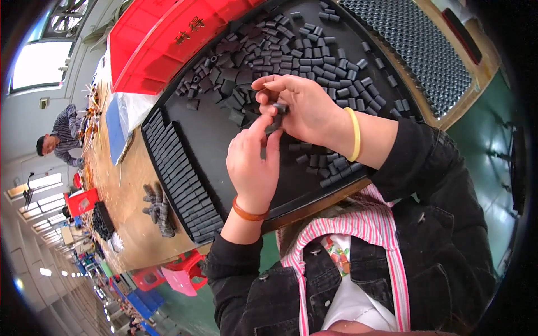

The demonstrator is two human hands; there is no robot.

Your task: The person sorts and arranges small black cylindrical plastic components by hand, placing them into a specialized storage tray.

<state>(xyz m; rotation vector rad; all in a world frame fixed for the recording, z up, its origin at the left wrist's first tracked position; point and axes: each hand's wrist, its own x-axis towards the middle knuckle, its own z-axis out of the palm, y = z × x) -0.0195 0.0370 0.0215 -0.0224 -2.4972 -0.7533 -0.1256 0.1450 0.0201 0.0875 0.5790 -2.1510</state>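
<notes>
Both my hands meet over a large black tray [210, 137]. My right hand [314, 109] has its fingers curled round a small black cylinder [281, 108], with one end of it showing. My left hand [253, 162] reaches up from below, its index fingertip close against the right fingers by that cylinder. A gap shows between the left index finger and thumb, with nothing seen in it; the other left fingers are bent. Loose black cylinders [308, 56] lie heaped across the tray's far and right parts. Along its left side, more cylinders [182, 176] are lined up in neat rows.
A red plastic bin [162, 42] leans over the tray's far left edge. At the far right is a panel of closely packed shiny round parts [417, 53]. A grey glove [158, 210] lies on the wooden table [131, 179]. Another person [64, 134] works farther left.
</notes>
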